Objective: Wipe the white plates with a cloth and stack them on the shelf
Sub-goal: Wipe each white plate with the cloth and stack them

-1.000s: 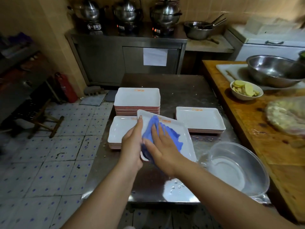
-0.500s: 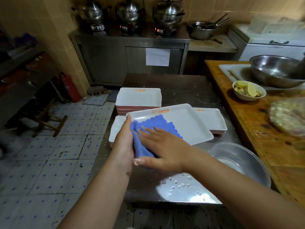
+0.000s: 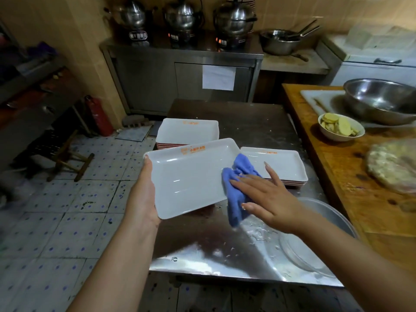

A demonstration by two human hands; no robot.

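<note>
Above the steel table, left hand grips white rectangular plate by its short edge; right hand, fingers flat, presses blue cloth on its right end. Likely rigid, wet-slick, breakable: hold by the rims.

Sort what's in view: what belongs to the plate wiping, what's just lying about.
In the job: held plate, blue cloth, left hand, right hand, far stack, right stack.
Lying about: slices bowl, steel bowl, basin, extinguisher, stool.
</note>
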